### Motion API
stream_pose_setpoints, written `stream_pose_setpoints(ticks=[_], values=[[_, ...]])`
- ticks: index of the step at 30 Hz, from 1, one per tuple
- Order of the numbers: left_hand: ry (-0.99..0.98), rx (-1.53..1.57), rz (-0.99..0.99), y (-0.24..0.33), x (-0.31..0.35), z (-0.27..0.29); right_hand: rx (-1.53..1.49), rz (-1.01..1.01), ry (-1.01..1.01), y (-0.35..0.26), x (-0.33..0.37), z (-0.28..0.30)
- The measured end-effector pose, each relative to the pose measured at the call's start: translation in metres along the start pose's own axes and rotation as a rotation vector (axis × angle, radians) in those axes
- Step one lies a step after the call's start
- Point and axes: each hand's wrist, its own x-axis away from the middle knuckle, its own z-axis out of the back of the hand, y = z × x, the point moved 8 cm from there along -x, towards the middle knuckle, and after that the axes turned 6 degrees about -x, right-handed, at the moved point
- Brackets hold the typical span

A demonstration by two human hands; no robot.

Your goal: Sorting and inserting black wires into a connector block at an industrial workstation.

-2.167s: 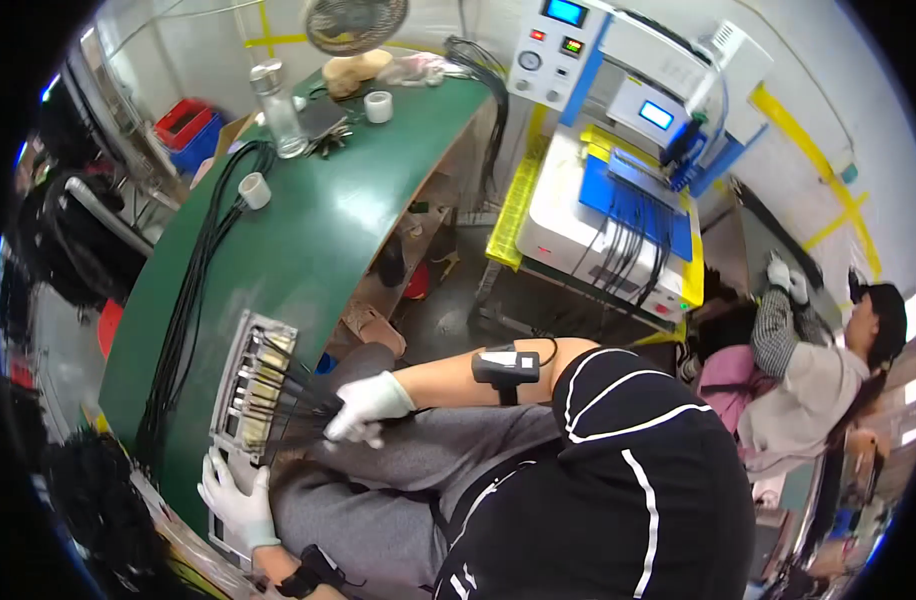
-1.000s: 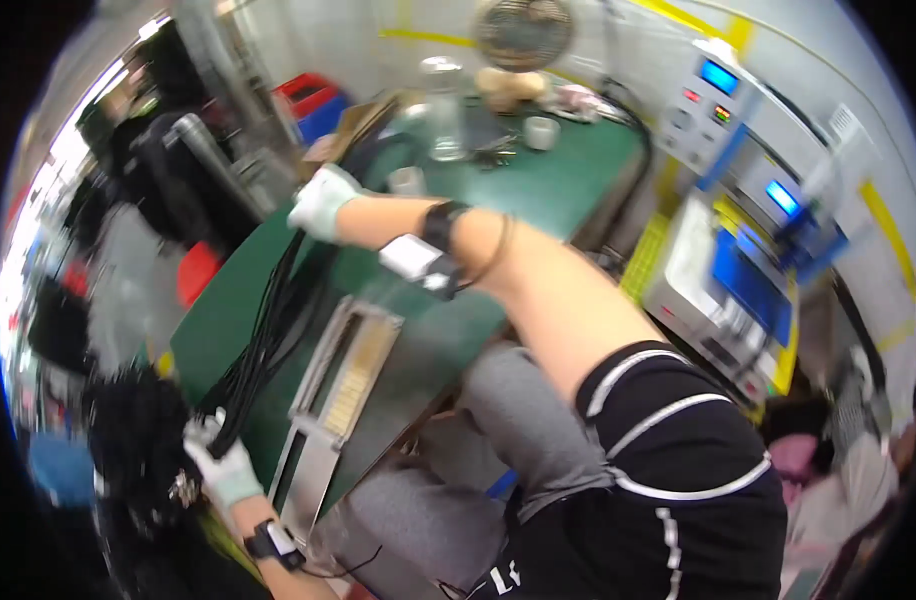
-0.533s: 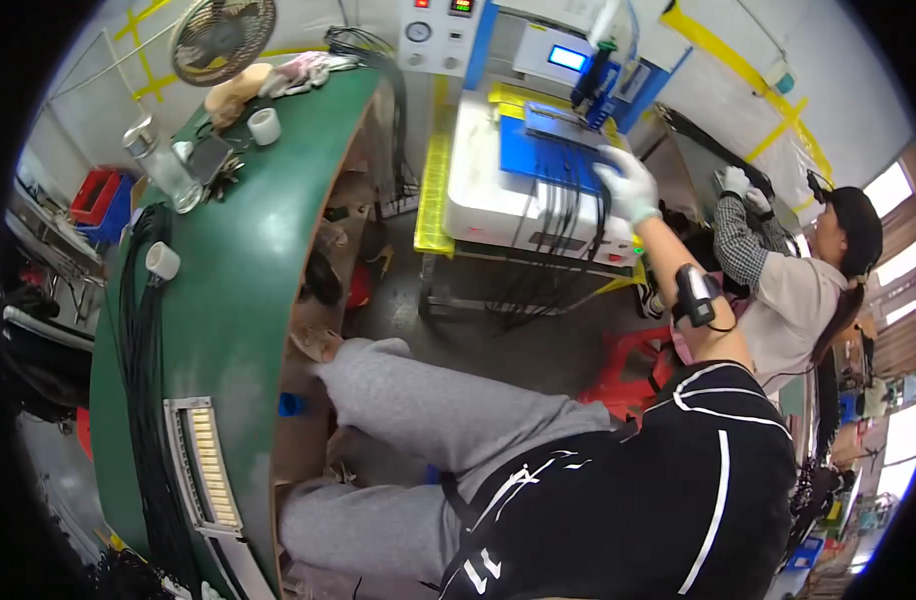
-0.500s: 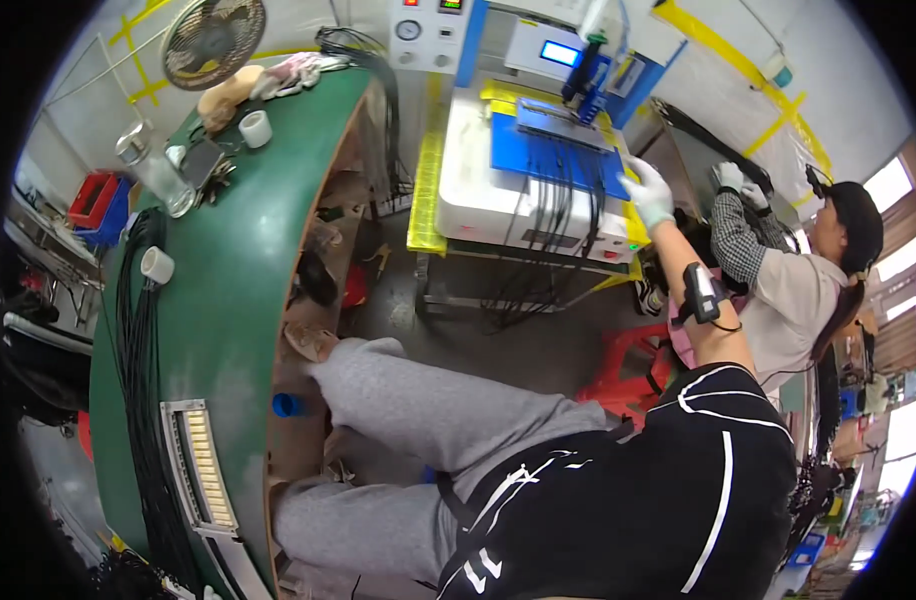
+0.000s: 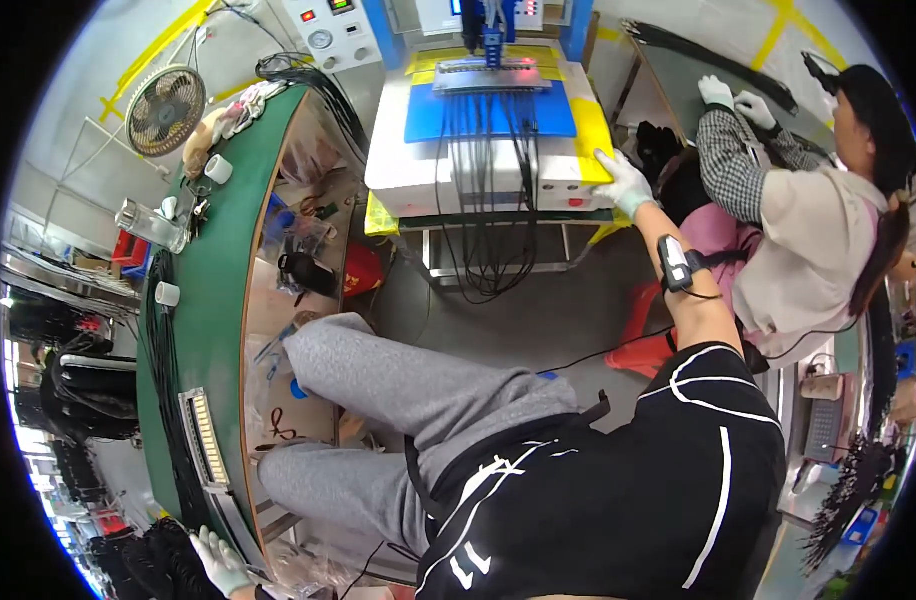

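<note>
My right hand (image 5: 626, 187), in a white glove, rests at the right front corner of a white bench machine (image 5: 418, 190), beside yellow tape (image 5: 590, 135). Its fingers are stretched out and hold nothing. On the machine's blue plate (image 5: 433, 115) lies a metal strip fixture (image 5: 488, 76), under a dark tool head (image 5: 491, 40). Black cables (image 5: 488, 190) hang from the fixture over the machine's front. My left hand (image 5: 220, 565), also gloved, is low at the left by the green table's near end, fingers apart. Close to it are a metal rail (image 5: 236, 525) and dark cables.
The green table (image 5: 228, 260) bears a cable bundle (image 5: 161, 340), a slotted metal fixture (image 5: 203, 440), white rolls and a glass bottle (image 5: 153, 225). A fan (image 5: 165, 110) stands behind. At right, a co-worker (image 5: 808, 210) sits near a red stool (image 5: 638, 345).
The view has turned, so the machine sits further left and higher. My right hand has come down to the machine's front corner. My left hand has come into view at lower left.
</note>
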Motion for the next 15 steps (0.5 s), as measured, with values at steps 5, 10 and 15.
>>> stream_pose_setpoints(ticks=[5,10,15], values=[[0.085,0.481,0.234,0.083,0.015,-0.087,0.029,-0.076,0.009,-0.023,0.001,0.005],[-0.135,0.487,0.32,0.093,0.017,-0.13,0.128,-0.211,0.042,-0.053,0.004,0.003],[-0.096,0.469,0.379,0.128,0.024,-0.176,0.168,-0.401,0.171,-0.061,0.02,0.012]])
